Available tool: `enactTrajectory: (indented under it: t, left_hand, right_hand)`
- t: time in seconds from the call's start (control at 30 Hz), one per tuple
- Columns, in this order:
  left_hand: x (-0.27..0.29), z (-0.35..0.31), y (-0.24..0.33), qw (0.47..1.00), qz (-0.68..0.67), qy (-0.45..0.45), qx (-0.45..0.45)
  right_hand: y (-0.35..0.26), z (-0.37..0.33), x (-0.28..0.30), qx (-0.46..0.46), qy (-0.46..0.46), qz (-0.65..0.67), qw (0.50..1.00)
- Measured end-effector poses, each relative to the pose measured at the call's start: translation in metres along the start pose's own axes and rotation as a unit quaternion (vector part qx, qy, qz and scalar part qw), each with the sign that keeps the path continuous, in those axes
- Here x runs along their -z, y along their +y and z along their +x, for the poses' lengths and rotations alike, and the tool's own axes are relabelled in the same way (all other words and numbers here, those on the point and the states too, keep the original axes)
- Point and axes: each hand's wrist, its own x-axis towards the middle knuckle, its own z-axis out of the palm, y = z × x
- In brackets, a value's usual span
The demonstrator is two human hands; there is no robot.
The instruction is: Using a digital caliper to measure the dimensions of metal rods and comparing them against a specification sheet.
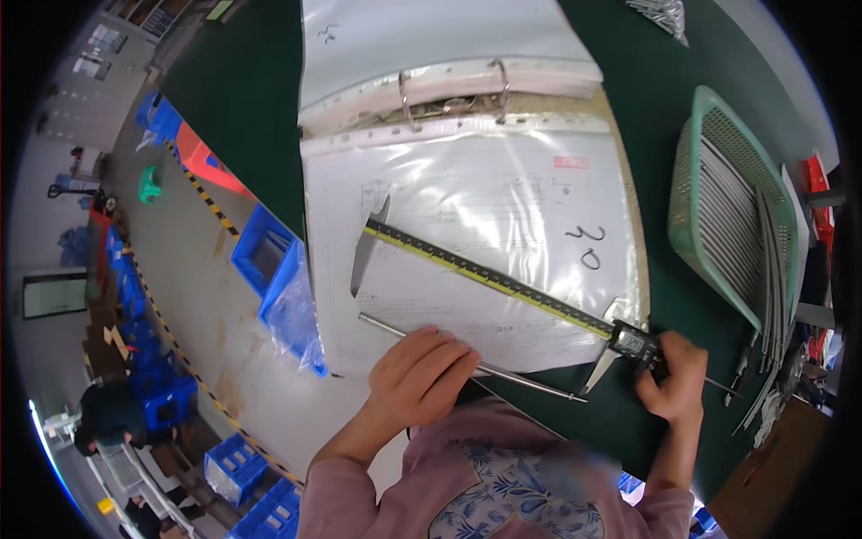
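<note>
**Fingers [409, 359] over the rod, caliper wide open beside it**

Our left hand [415, 382] lies across a thin metal rod [530, 383], fingers side by side; thumb hidden, so we can't tell if it's pinching. Rod runs off the binder [359, 166] page, past its near edge, over the green worktop [242, 99]. Our right hand [678, 377] has thumb and curled fingers closed on the display end of a digital caliper [489, 278]. We have the caliper slanting across the page, jaws wide apart, tips near the rod's two ends. Binder's open, rings toward its far side. By the worktop's right edge: green mesh basket [682, 175] of metal rods [729, 211]. Worktop's far right: clear bag [664, 16] of metal parts. Off the left edge, on the floor [202, 260]: blue crate [289, 274], then green stool [150, 184].
</note>
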Motion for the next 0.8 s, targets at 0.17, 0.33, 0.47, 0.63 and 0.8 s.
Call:
enactTrajectory:
  t: [0.17,0.33,0.47,0.63,0.8]
  left_hand:
    - [0.001,0.002,0.001,1.0,0.007,0.007,-0.01]
    - [-0.003,0.002,0.001,1.0,0.016,0.019,-0.018]
    - [-0.002,0.0,0.001,0.999,0.008,0.019,-0.028]
    - [-0.002,0.002,0.002,0.999,0.013,0.025,-0.018]
    - [-0.002,-0.002,0.002,1.0,0.005,0.007,-0.024]
  right_hand:
    - [0.001,0.004,0.006,-0.005,-0.009,0.003,1.0]
    - [0.008,0.001,0.003,-0.004,-0.005,0.0,1.0]
    - [0.005,0.0,0.002,-0.012,-0.002,0.009,1.0]
    - [0.009,-0.007,0.005,-0.011,-0.007,0.013,1.0]
    - [0.01,-0.011,0.007,-0.013,-0.008,0.007,1.0]
